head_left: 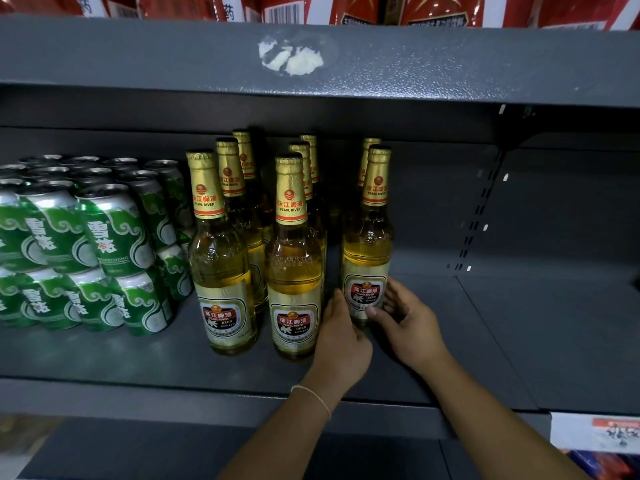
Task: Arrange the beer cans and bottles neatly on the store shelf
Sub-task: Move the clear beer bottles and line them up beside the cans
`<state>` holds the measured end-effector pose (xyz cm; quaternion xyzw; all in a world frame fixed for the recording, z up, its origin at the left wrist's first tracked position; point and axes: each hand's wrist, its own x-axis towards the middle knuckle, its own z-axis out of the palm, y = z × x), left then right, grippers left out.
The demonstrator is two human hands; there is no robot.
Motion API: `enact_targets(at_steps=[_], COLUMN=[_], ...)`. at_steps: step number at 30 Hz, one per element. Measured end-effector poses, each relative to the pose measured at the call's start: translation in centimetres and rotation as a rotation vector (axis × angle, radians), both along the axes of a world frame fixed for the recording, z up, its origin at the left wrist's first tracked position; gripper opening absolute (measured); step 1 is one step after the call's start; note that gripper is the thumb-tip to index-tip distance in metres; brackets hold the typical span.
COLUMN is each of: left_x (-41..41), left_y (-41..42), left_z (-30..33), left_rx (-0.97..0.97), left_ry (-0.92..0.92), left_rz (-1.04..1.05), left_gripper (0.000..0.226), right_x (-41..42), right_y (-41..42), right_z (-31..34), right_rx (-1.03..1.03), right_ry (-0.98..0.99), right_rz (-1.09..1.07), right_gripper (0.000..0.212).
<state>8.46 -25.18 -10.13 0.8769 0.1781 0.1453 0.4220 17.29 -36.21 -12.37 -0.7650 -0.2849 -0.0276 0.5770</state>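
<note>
Several Pearl River beer bottles with gold foil necks stand in three rows on the grey shelf [450,323]. Both hands are at the base of the front bottle of the right row [369,251]. My left hand [341,336] touches its lower left side. My right hand [407,322] curls round its lower right side, thumb on the label. The front bottles of the middle row [294,258] and left row [221,251] stand upright, slightly nearer the shelf edge. Green Snow beer cans [110,233] are stacked two high at the left.
The shelf right of the bottles is bare back to the perforated rear panel [474,220]. The upper shelf's front edge [311,60] hangs low over the bottle tops, with red packages above it. A price tag [595,433] sits at the lower right.
</note>
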Motion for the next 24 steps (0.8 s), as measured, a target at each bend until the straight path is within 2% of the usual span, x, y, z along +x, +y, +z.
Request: enact_targets(at_steps=[24], left_x=[-0.48], left_y=[-0.59], left_z=[0.67], left_rx=[0.009], left_ry=[0.035], left_rz=[0.016], left_gripper=[0.076], right_x=[-0.36], right_y=[0.10], right_z=[0.55], right_rx=[-0.016], right_ry=[0.011], right_rz=[0.026], right_gripper=[0.065])
